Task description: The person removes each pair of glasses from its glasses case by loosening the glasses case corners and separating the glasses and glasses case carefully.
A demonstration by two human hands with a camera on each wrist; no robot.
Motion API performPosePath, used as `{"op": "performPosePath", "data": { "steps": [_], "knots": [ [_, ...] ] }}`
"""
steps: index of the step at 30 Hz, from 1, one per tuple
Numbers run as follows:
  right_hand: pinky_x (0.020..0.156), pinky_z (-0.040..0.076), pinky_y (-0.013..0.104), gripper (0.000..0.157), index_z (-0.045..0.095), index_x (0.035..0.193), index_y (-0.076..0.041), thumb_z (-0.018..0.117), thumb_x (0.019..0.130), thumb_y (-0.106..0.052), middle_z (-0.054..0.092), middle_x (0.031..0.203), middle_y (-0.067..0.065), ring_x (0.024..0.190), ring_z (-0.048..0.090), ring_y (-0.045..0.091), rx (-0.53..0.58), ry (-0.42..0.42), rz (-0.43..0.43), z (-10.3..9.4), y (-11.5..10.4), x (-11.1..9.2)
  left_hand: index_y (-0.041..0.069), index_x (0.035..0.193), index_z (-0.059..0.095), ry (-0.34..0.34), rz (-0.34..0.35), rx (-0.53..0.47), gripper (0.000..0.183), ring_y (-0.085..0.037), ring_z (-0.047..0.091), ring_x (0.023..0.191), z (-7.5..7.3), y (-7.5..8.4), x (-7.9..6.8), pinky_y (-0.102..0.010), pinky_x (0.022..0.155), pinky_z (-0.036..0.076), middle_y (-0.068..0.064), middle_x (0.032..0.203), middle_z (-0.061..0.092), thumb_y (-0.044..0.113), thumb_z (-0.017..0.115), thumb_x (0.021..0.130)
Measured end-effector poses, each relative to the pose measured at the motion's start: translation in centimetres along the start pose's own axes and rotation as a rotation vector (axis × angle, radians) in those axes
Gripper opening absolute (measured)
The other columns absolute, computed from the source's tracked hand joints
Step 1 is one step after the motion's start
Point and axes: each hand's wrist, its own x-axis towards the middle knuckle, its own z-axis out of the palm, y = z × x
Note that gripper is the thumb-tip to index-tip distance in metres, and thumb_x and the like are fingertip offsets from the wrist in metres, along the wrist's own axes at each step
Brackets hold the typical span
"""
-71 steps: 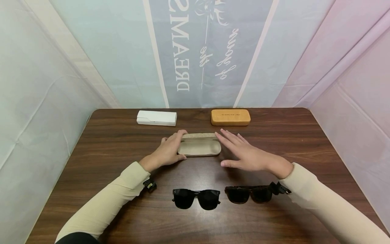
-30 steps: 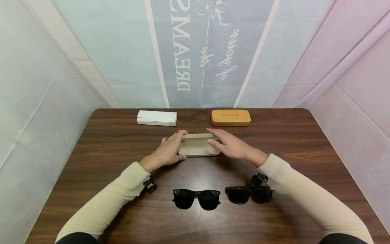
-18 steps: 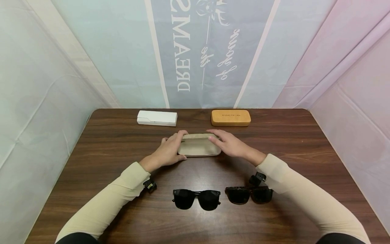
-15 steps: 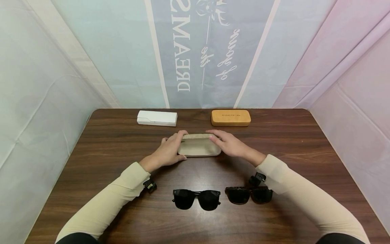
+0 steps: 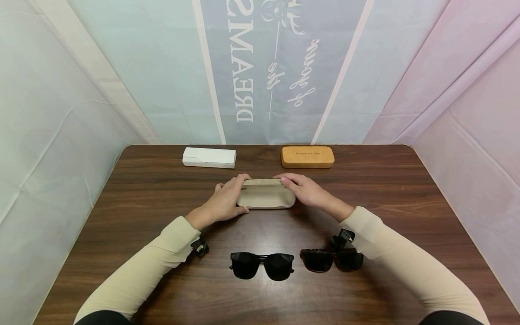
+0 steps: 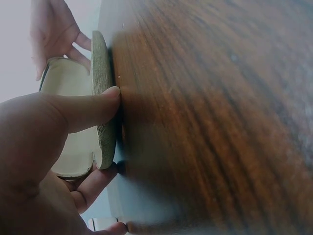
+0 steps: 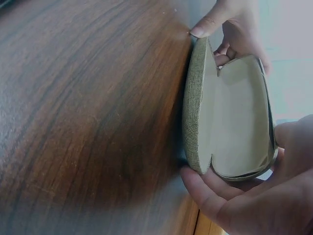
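Note:
A beige fabric glasses case [image 5: 266, 197] lies mid-table with its lid raised and its pale lining showing. My left hand [image 5: 221, 201] grips its left end, thumb at the front of the base and fingers behind, as the left wrist view shows. At the right end my right hand [image 5: 310, 189] holds the case, its thumb on the edge of the raised lid [image 7: 242, 117] and its fingers around the back. No glasses show inside the case. Nearer me lie black sunglasses [image 5: 245, 265] and brown tortoiseshell sunglasses [image 5: 318, 261], the latter partly under my right wrist camera.
Along the back of the wooden table [image 5: 162, 180] stand a white glasses case [image 5: 209, 157] at left and a tan glasses case [image 5: 307, 157] at right, both closed. A printed cloth [image 5: 268, 72] hangs behind, with pale cloth on both sides.
My right hand has come in from the right with spread fingers and taken hold of the case's right end. Its thumb has shifted up the lid. The left hand has stayed put.

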Motion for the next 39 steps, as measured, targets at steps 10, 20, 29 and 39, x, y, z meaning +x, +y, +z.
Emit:
{"op": "performPosePath", "data": {
  "steps": [10,20,29,39],
  "knots": [
    [0.109,0.039,0.056,0.043,0.057,0.145,-0.010,0.043,0.111,-0.032,0.057,0.144,0.016,0.134,0.051,0.036,0.081,-0.043,0.008,-0.3,0.1,0.1,0.015,0.144,0.033,0.010,0.006,0.014,0.084,-0.030,0.058,0.121,-0.2,0.2,0.0,-0.060,0.097,0.038,-0.014,0.130,0.058,0.026,0.089,0.082],
    [0.098,0.045,0.050,0.038,0.059,0.142,-0.009,0.047,0.110,-0.026,0.061,0.137,0.015,0.123,0.057,0.031,0.089,-0.086,-0.021,-0.9,0.1,0.0,0.013,0.139,0.037,0.054,0.078,0.045,0.082,-0.033,0.064,0.111,-0.4,0.1,0.0,-0.060,0.095,0.047,-0.017,0.123,0.063,0.024,0.091,0.079],
    [0.087,0.045,0.041,0.033,0.062,0.139,-0.013,0.049,0.110,-0.021,0.064,0.129,0.009,0.107,0.058,0.024,0.085,-0.114,-0.035,-1.0,0.0,0.1,0.012,0.137,0.039,0.060,0.089,0.050,0.080,-0.033,0.065,0.109,-0.3,-0.1,0.1,-0.057,0.095,0.049,-0.017,0.122,0.064,0.024,0.091,0.078],
    [0.099,0.047,0.050,0.029,0.062,0.135,-0.011,0.052,0.108,-0.017,0.057,0.142,0.015,0.127,0.055,0.032,0.053,-0.142,-0.063,-1.2,-0.2,-0.1,0.013,0.137,0.040,0.053,0.079,0.062,0.077,-0.032,0.064,0.112,-0.2,0.1,0.1,-0.056,0.099,0.047,-0.016,0.124,0.064,0.024,0.090,0.080]
  ]
}}
